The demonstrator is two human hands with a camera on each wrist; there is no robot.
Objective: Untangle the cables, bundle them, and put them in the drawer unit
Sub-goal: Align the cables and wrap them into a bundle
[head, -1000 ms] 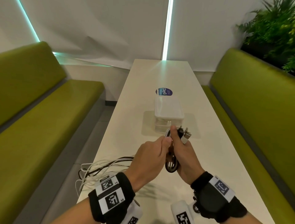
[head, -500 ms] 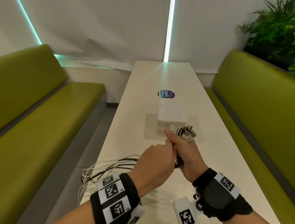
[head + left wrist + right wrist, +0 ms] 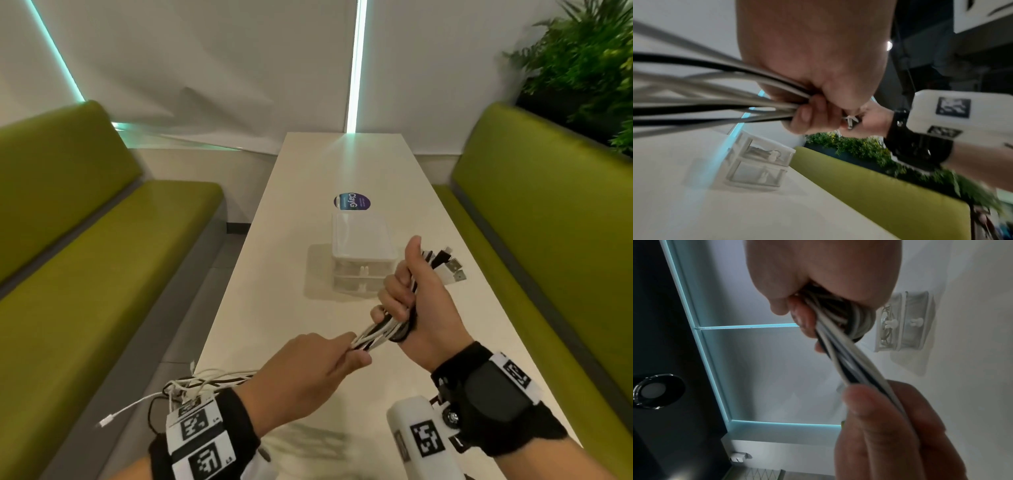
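Note:
A bunch of white and black cables [image 3: 378, 334] stretches between my two hands above the white table [image 3: 274, 274]. My right hand [image 3: 411, 294] grips the bunch in a fist, thumb up, with the plugs [image 3: 445, 265] sticking out past it. My left hand [image 3: 329, 359] holds the strands lower down and nearer me; the loose ends [image 3: 191, 387] trail over the table's left edge. In the left wrist view the cables [image 3: 715, 97] run into my fingers [image 3: 807, 113]. The small clear drawer unit [image 3: 361, 253] stands just beyond my right hand, both drawers closed, cables visible in its upper drawer [image 3: 764, 153].
Green benches [image 3: 85, 274] run along both sides of the narrow table. A round sticker [image 3: 352, 201] lies behind the drawer unit. A plant [image 3: 589, 58] stands at the back right. The far half of the table holds nothing else.
My hands have pulled apart: the right one rose and moved right with the plugs, the left one slid back along the bunch, drawing the strands taut between them.

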